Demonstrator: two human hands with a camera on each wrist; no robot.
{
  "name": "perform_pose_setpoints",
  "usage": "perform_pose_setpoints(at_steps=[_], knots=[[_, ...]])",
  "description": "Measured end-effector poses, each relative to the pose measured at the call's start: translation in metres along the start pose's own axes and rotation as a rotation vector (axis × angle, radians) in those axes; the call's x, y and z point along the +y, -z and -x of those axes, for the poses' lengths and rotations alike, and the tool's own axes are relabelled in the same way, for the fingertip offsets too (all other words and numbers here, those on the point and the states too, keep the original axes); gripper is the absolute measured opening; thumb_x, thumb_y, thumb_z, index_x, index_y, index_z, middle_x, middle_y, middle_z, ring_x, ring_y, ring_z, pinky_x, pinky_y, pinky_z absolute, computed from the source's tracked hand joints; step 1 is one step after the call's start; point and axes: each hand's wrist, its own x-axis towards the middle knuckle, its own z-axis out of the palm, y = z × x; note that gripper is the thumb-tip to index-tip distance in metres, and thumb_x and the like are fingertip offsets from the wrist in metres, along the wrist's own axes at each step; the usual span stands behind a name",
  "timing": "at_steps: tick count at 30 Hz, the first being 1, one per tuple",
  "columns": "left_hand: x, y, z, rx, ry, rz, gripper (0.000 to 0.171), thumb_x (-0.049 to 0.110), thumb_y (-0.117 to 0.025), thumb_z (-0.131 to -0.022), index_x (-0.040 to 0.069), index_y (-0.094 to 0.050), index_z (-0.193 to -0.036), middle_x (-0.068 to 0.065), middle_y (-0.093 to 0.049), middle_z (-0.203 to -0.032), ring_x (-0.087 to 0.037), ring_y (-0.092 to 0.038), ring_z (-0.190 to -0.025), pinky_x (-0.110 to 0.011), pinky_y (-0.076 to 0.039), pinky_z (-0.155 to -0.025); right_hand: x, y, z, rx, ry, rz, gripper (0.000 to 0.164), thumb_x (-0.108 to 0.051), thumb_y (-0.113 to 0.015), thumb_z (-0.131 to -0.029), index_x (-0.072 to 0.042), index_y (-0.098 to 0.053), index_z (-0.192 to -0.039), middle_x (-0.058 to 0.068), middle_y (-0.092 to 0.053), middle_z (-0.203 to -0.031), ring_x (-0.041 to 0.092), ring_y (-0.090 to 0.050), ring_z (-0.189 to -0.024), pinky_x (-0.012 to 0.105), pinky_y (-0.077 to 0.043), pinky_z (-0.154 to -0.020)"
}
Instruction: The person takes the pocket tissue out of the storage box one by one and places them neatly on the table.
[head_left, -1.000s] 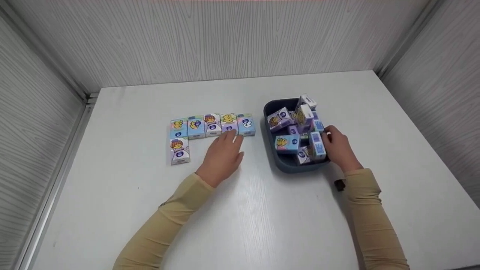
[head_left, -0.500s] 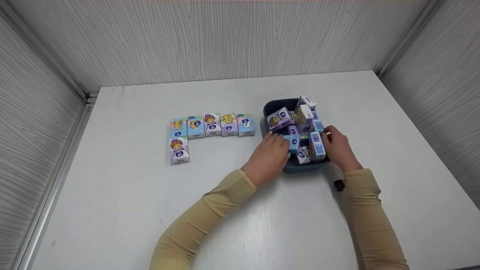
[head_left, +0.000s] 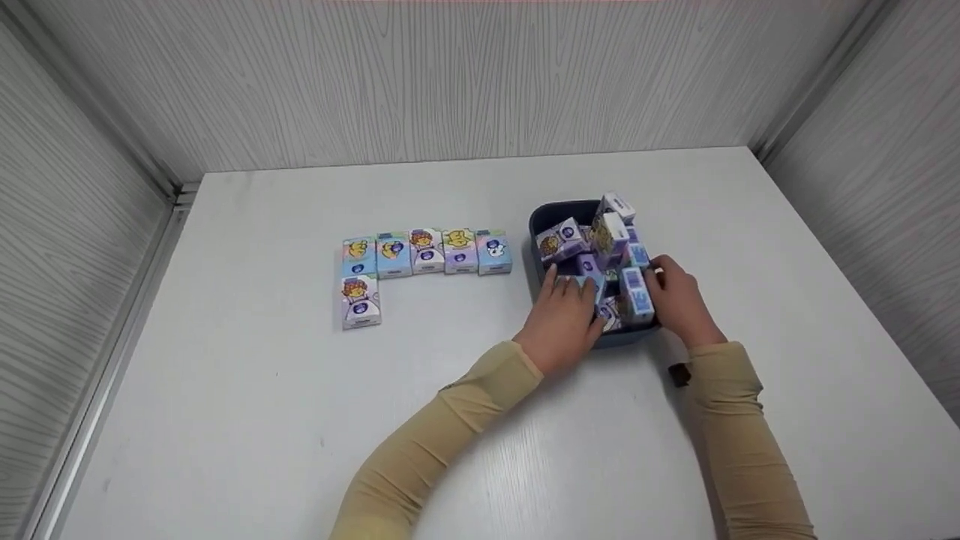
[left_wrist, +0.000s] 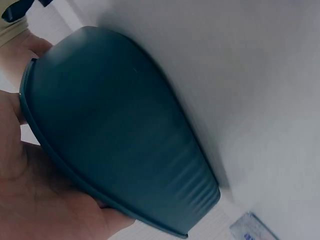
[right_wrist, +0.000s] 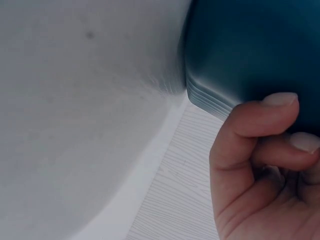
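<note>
A dark teal plastic bin (head_left: pixel 541 271) holds several small cartoon-printed boxes, heaped at odd angles. My left hand (head_left: pixel 559 326) reaches over its near left rim, fingers and thumb around a light-blue box (head_left: pixel 598 287) that is partly covered. In the left wrist view, the bin's outer wall (left_wrist: pixel 110 120) hides the fingertips. At the right side, my right hand (head_left: pixel 677 300) grips the bin's rim, close to an upright blue-and-white box (head_left: pixel 637 295). Curled fingers (right_wrist: pixel 265 117) lie against the outer wall in the right wrist view.
Left of the bin, several boxes lie face up in a touching row, ending in a blue box (head_left: pixel 494 253). A purple-and-white box (head_left: pixel 361 301) lies below the row's left end. The white table (head_left: pixel 247 420) meets wood-grain panels (head_left: pixel 450 82) behind and at both sides.
My left hand has moved right from the row of boxes into the bin, onto the light-blue box, which has tilted. My right hand stays at the bin's right rim.
</note>
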Motion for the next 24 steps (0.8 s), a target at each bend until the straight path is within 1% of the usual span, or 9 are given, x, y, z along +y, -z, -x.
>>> perform_pose_setpoints(at_steps=[2, 3, 4, 7, 9, 10, 13, 18, 24], knots=[[0.002, 0.002, -0.003, -0.012, -0.011, 0.056, 0.053, 0.035, -0.049, -0.099, 0.002, -0.042, -0.141, -0.014, -0.058, -0.125, -0.027, -0.054, -0.118, -0.048, -0.016, -0.113, 0.0, 0.0, 0.0, 0.005, 0.012, 0.003, 0.041, -0.031, -0.033, -0.103, 0.001, -0.045, -0.125, 0.021, -0.06, -0.099, 0.028, -0.055, -0.079, 0.038, -0.045, -0.065], [0.003, 0.002, -0.005, -0.017, -0.016, 0.072, 0.053, 0.033, -0.05, -0.098, 0.003, -0.042, -0.141, -0.014, -0.058, -0.124, -0.026, -0.055, -0.116, -0.047, -0.019, -0.112, 0.0, 0.001, 0.0, 0.009, 0.02, 0.005, 0.041, -0.031, -0.033, -0.103, 0.001, -0.045, -0.125, 0.02, -0.059, -0.096, 0.027, -0.054, -0.077, 0.038, -0.044, -0.064], [0.003, 0.003, -0.007, -0.025, -0.02, 0.087, 0.052, 0.032, -0.052, -0.098, 0.004, -0.042, -0.141, -0.013, -0.058, -0.124, -0.025, -0.057, -0.113, -0.046, -0.026, -0.11, 0.0, 0.001, 0.0, 0.013, 0.029, 0.008, 0.04, -0.03, -0.033, -0.103, 0.002, -0.045, -0.125, 0.019, -0.059, -0.093, 0.026, -0.053, -0.074, 0.038, -0.043, -0.062], [0.006, 0.006, -0.012, -0.045, -0.02, 0.135, 0.05, 0.028, -0.057, -0.096, 0.008, -0.045, -0.14, -0.012, -0.058, -0.122, -0.023, -0.062, -0.102, -0.04, -0.047, -0.093, 0.0, 0.001, 0.001, 0.028, 0.05, 0.013, 0.039, -0.029, -0.033, -0.103, 0.002, -0.046, -0.124, 0.017, -0.056, -0.083, 0.025, -0.049, -0.066, 0.037, -0.041, -0.058], [0.007, 0.007, -0.015, -0.054, -0.014, 0.148, 0.046, 0.025, -0.059, -0.095, 0.01, -0.049, -0.137, -0.012, -0.059, -0.118, -0.022, -0.063, -0.095, -0.036, -0.053, -0.079, 0.0, 0.001, 0.001, 0.031, 0.06, 0.013, 0.039, -0.028, -0.034, -0.103, 0.003, -0.047, -0.123, 0.015, -0.056, -0.082, 0.023, -0.049, -0.066, 0.037, -0.041, -0.058], [0.008, 0.007, -0.015, -0.056, -0.01, 0.15, 0.043, 0.023, -0.06, -0.095, 0.01, -0.051, -0.135, -0.012, -0.059, -0.116, -0.022, -0.064, -0.092, -0.035, -0.054, -0.074, 0.0, 0.001, 0.001, 0.031, 0.063, 0.013, 0.038, -0.028, -0.034, -0.103, 0.003, -0.047, -0.123, 0.015, -0.055, -0.081, 0.023, -0.048, -0.065, 0.037, -0.04, -0.058], [0.011, 0.007, -0.015, -0.027, -0.006, 0.13, 0.037, 0.017, -0.06, -0.094, 0.007, -0.054, -0.129, -0.011, -0.062, -0.109, -0.022, -0.065, -0.088, -0.034, -0.055, -0.068, 0.0, 0.0, 0.001, 0.025, 0.067, 0.011, 0.038, -0.028, -0.034, -0.103, 0.002, -0.047, -0.123, 0.012, -0.052, -0.074, 0.02, -0.045, -0.059, 0.036, -0.039, -0.055], [0.012, 0.005, -0.015, 0.048, -0.009, 0.127, 0.034, 0.01, -0.06, -0.092, 0.004, -0.053, -0.124, -0.01, -0.063, -0.105, -0.022, -0.066, -0.086, -0.034, -0.054, -0.068, 0.0, 0.001, 0.002, 0.009, 0.064, 0.014, 0.04, -0.03, -0.032, -0.104, 0.002, -0.045, -0.125, 0.008, -0.045, -0.067, 0.017, -0.039, -0.052, 0.036, -0.036, -0.051], [0.013, 0.006, -0.012, 0.102, -0.055, 0.117, 0.032, 0.006, -0.061, -0.091, 0.007, -0.054, -0.123, -0.009, -0.061, -0.107, -0.022, -0.064, -0.087, -0.032, -0.054, -0.07, 0.0, 0.001, 0.001, 0.005, 0.042, 0.017, 0.038, -0.028, -0.034, -0.104, 0.002, -0.046, -0.123, 0.01, -0.05, -0.072, 0.02, -0.043, -0.058, 0.036, -0.039, -0.053]])
